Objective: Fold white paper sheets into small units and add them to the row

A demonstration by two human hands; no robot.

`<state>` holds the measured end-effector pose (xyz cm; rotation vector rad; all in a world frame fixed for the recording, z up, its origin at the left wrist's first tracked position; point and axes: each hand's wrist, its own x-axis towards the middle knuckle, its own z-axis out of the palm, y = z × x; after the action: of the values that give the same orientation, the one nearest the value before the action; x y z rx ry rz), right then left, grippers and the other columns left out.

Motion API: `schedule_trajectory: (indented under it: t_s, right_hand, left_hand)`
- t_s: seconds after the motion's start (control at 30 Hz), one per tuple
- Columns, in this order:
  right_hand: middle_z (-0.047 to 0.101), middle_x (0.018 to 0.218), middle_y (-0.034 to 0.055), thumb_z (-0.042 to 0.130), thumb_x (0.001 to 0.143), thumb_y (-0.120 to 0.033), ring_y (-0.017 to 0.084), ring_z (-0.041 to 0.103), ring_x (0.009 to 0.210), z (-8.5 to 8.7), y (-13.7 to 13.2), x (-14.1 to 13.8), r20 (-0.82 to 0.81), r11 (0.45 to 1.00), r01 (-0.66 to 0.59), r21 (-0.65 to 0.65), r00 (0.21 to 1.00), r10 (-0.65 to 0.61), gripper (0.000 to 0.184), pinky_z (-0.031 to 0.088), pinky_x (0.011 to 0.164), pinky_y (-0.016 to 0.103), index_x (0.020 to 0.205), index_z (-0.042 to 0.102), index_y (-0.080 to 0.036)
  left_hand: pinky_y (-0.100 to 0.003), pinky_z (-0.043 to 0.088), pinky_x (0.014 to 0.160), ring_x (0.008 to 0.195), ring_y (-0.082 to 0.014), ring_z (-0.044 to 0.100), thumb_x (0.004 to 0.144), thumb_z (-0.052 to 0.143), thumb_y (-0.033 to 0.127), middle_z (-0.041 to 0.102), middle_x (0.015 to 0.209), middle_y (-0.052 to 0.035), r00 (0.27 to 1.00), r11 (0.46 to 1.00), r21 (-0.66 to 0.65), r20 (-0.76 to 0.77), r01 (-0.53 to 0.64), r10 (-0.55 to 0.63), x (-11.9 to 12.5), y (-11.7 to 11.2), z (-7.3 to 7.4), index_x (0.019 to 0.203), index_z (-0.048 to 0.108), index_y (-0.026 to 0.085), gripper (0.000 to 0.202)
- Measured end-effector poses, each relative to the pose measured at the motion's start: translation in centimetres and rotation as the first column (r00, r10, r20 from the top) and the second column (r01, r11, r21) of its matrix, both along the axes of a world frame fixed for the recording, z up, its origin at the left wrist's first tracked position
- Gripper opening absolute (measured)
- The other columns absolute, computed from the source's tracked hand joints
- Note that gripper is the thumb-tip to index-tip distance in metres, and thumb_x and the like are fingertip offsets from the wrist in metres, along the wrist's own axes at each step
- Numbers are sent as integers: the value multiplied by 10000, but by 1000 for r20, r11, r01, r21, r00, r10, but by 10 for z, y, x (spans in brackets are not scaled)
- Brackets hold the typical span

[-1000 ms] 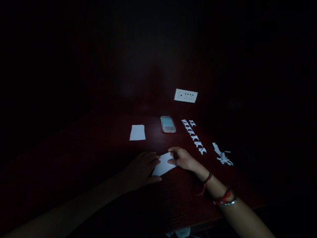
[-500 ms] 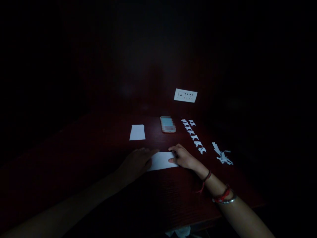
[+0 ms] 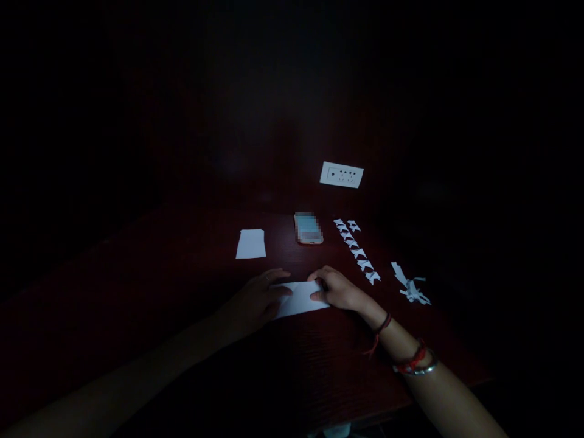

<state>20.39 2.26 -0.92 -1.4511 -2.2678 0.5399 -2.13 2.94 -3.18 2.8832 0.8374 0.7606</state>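
Observation:
The scene is very dark. A white sheet of paper (image 3: 298,299) lies flat on the dark red table (image 3: 191,286), between my two hands. My left hand (image 3: 255,301) rests on the sheet's left end, fingers stretched over it. My right hand (image 3: 335,289) presses on the right end with bent fingers, thumb against the paper's edge. Red thread bands and a metal bangle circle my right wrist.
A smaller white paper (image 3: 251,244) lies behind my left hand. A phone (image 3: 308,228) sits at the middle back, with a row of small folded white pieces (image 3: 358,250) to its right and paper scraps (image 3: 410,286) further right. A white wall socket (image 3: 342,174) is behind.
The sheet was tilted and partly lifted between my hands a second ago. It has turned level and now lies flat under both hands.

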Motion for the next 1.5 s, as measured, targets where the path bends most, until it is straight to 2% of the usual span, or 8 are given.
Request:
schedule_trajectory:
  t_s: [0.1, 0.3, 0.4, 0.5, 0.6, 0.77, 1.2, 1.5]
  right_hand:
    - [453, 915, 51, 614, 646, -157, 132, 446, 827, -2, -1, 1, -15, 997, -40, 69, 999, 41, 301, 364, 771, 263, 939, 544, -144]
    - [491, 945, 56, 580, 697, -194, 152, 434, 896, 4, -7, 3, 29, 978, -131, 165, 991, 128, 315, 336, 818, 299, 1004, 517, -162]
    - [500, 966, 52, 593, 677, -330, 160, 430, 922, 14, -14, 3, 113, 929, -336, 154, 940, 321, 377, 326, 828, 301, 1019, 526, -187]
    - [527, 937, 39, 577, 676, -382, 161, 444, 907, 20, -19, 2, 184, 894, -420, 156, 902, 392, 337, 317, 830, 301, 954, 566, -192]
    - [553, 866, 32, 485, 772, -301, 142, 473, 848, 18, -20, -1, 242, 883, -430, 188, 891, 383, 189, 323, 811, 288, 870, 588, -176]
    - [555, 825, 50, 382, 828, -209, 125, 499, 780, 12, -18, -5, 280, 878, -430, 211, 887, 367, 194, 366, 748, 250, 840, 563, -141]
    - [581, 809, 20, 442, 762, -103, 97, 527, 705, 14, -21, -9, 54, 947, -301, 107, 953, 297, 185, 392, 650, 196, 893, 560, -159]
    - [570, 701, -3, 453, 724, -85, 72, 490, 612, 13, -19, -9, 32, 957, -279, 82, 960, 277, 180, 373, 591, 169, 801, 603, -146]
  left_hand:
    - [-305, 344, 862, 1010, -161, 428, 811, 392, 144, 459, 1135, -18, 995, 997, -28, -76, 66, -68, -1, -3, 4, 1040, 490, 225, 262]
    - [-344, 366, 810, 944, -206, 467, 778, 476, 391, 512, 1067, -37, 983, 999, 6, -180, 44, -42, -2, -11, 14, 1077, 478, 219, 345]
    - [-321, 375, 772, 874, -180, 499, 821, 433, 297, 547, 979, -31, 981, 999, 17, -190, 29, -26, -1, -11, 17, 978, 541, 212, 209]
    - [-294, 378, 737, 806, -155, 514, 844, 387, 233, 561, 888, -24, 983, 1000, 9, -181, 28, -26, 0, -9, 17, 886, 577, 206, 196]
    - [-267, 377, 713, 774, -142, 513, 849, 377, 219, 558, 843, -20, 988, 999, -13, -151, 41, -42, 1, -8, 16, 865, 583, 204, 207]
    - [-243, 375, 709, 779, -129, 510, 848, 378, 209, 561, 856, -12, 997, 993, -108, -54, 50, -56, 1, -5, 11, 860, 578, 197, 201]
    - [-214, 366, 582, 653, -120, 529, 777, 424, 255, 570, 726, 9, 996, 896, -435, -37, -87, 79, -4, 4, 19, 741, 559, 166, 166]
    - [-227, 359, 566, 663, -133, 504, 695, 503, 261, 534, 722, 15, 981, 884, -436, 14, -167, 192, -3, 5, 14, 787, 489, 174, 127]
